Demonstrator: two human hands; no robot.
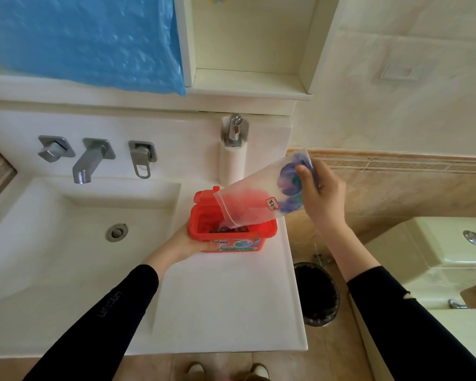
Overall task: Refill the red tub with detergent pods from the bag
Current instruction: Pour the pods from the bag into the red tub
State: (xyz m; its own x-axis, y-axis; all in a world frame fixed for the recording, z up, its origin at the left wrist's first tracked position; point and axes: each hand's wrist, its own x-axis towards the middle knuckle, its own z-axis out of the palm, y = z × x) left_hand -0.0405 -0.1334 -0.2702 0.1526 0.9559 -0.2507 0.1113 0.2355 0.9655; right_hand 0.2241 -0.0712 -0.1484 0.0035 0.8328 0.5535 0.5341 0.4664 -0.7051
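The red tub stands on the white counter beside the sink, its lid flipped open at the back. Dark pods lie inside it. My left hand grips the tub's near left corner. My right hand holds the bottom end of a clear plastic bag, tilted with its open mouth down inside the tub. Two purple and blue pods sit in the bag's upper end next to my fingers.
A white sink with a wall tap is to the left. A black bin stands on the floor right of the counter, and a toilet is further right. A blue plastic sheet hangs above.
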